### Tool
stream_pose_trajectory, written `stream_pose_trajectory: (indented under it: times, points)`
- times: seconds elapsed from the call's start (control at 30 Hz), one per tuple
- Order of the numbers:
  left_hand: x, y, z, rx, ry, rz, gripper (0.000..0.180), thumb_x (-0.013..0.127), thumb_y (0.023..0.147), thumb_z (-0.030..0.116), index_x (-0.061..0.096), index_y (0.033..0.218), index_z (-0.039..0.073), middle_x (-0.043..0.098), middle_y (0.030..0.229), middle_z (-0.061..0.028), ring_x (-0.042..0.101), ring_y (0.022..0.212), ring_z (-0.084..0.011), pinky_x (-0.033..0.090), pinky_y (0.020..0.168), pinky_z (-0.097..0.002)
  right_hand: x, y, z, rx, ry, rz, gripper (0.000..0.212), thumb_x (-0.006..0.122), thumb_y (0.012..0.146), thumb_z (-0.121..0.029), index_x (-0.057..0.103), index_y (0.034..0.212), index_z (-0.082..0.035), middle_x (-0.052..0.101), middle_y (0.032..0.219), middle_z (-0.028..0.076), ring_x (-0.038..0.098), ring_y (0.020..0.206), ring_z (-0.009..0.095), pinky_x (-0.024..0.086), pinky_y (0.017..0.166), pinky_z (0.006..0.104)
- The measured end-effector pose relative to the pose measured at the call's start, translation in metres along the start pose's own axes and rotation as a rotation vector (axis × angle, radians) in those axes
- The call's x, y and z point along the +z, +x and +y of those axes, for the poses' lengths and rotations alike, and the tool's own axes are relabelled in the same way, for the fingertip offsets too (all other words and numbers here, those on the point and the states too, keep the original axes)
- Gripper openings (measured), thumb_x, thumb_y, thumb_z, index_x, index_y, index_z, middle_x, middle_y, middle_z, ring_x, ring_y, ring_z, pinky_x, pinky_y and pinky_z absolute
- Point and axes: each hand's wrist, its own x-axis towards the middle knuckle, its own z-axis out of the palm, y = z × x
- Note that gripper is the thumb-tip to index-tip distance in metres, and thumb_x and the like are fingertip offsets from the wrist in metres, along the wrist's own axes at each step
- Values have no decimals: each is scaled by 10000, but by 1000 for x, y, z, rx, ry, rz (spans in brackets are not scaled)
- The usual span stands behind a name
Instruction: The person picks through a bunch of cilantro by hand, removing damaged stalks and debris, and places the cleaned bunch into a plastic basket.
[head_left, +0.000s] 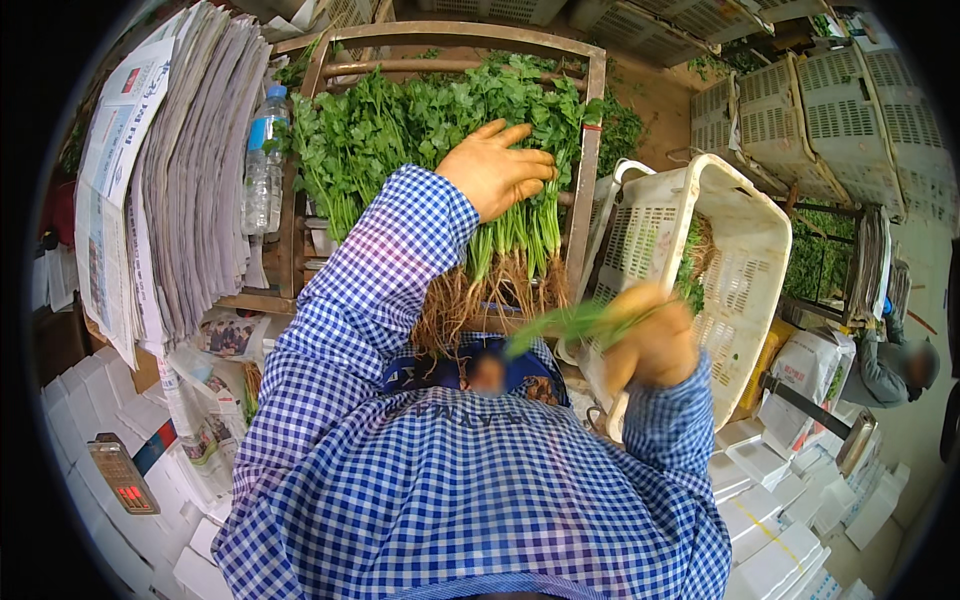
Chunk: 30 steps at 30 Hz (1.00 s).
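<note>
A thick row of leafy greens (390, 140) with long thin stems and brown roots (500, 295) lies across a rusty metal-framed rack in front of me. My left hand (500, 170) rests on their leaves and upper stems, fingers spread. To the right, my right hand (650, 340) is closed and smeared by motion. Out of it, toward the left, stick some blurred green stalks (570, 322). That hand is between the roots and a tilted cream plastic crate (740, 230), which holds some greens with roots.
Stacked newspapers (185, 180) and a plastic water bottle (264, 165) stand left of the rack frame (460, 32). More crates (815, 115) line the back right. White foam boxes (770, 520) flank me, and a digital scale display (125, 475) is at lower left. Another person (890, 370) is far right.
</note>
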Motion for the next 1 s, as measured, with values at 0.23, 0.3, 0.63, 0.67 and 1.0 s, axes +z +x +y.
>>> stream_pose_trajectory:
  times: [0.23,0.3,0.63,0.67,1.0]
  points:
    - [1,3,2,13,6,29,383,459,1048,379,606,1366,225,542,1486,20,365,1468,-317,233,1252,-526,-4,45,53,233,-765,518,452,748,917,-227,622,1341,-131,669,714,27,645,637,114,563,599,286]
    - [6,-2,-2,0,28,25,391,452,1048,390,602,1370,227,539,1489,18,364,1469,-317,235,1250,-528,8,62,74,223,-1109,531,513,741,904,-326,600,1377,-187,685,740,78,668,646,177,566,640,341]
    - [5,-1,0,-19,82,45,443,446,1050,383,495,1465,235,442,1566,-46,346,1480,-314,240,1249,-527,13,63,48,248,-1397,487,489,679,929,-365,586,1371,-179,726,839,94,708,727,265,558,649,397]
    - [4,-2,1,-22,79,35,445,448,1051,382,492,1468,234,441,1567,-50,345,1480,-315,238,1250,-523,16,56,48,286,-1360,496,491,685,926,-381,595,1356,-164,727,830,88,712,727,252,558,646,390]
    - [-6,-1,7,-63,3,39,491,593,977,183,507,1459,215,443,1562,-73,349,1476,-316,240,1259,-496,0,59,100,126,-1434,738,215,670,931,-331,708,954,-121,713,696,105,707,634,290,558,596,422]
